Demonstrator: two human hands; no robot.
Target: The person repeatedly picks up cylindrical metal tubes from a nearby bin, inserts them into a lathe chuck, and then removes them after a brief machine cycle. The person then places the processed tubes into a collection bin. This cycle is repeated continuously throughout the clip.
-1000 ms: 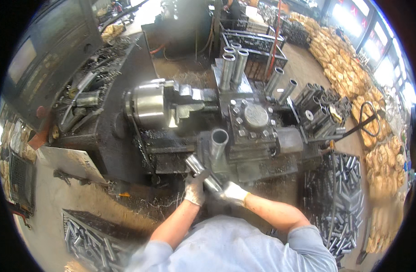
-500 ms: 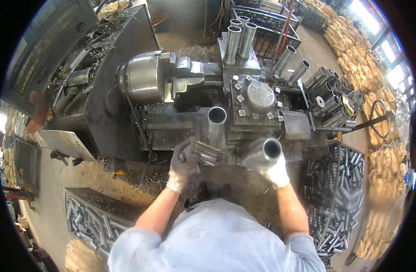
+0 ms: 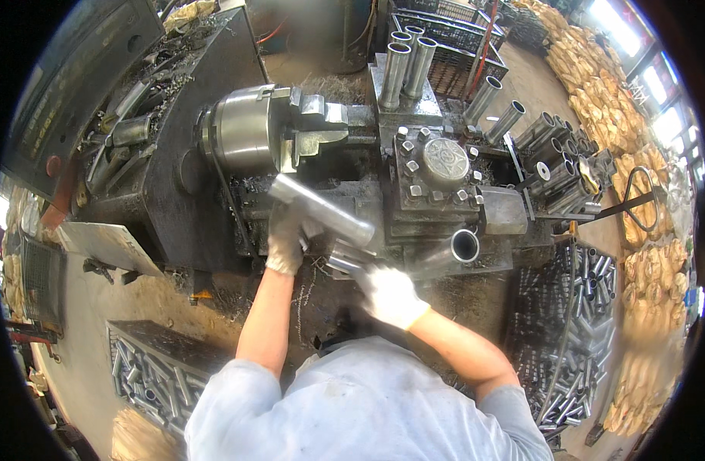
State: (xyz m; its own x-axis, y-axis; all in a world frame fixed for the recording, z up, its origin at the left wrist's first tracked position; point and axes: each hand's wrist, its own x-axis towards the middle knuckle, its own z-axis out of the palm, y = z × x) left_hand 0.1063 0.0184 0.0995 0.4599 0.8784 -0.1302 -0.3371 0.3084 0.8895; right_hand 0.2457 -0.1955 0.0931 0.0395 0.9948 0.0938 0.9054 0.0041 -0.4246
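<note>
In front of the lathe carriage, my gloved left hand (image 3: 286, 234) is closed around a shiny metal tube (image 3: 322, 209), which lies tilted down to the right. My right hand (image 3: 391, 293), in a white glove, is closed on a short metal piece with a slotted, rounded look (image 3: 350, 257), just below the tube's lower end. The exact shape of that piece is blurred. A second metal tube (image 3: 448, 252) stands to the right of my right hand, open end up, apart from both hands. The glove on my left hand looks darker, and its fingers are partly hidden.
The lathe chuck (image 3: 249, 131) with stepped jaws is at left, the bolted tool post (image 3: 443, 161) at centre right. Several tubes (image 3: 395, 73) stand behind it, more (image 3: 556, 165) to the right. Bins of tubes (image 3: 157, 384) flank me, and a long handle (image 3: 625, 207) juts out at right.
My left hand has taken the standing tube and tilted it. The short metal piece has passed from my left hand to my right, which has let go of the other tube and moved left.
</note>
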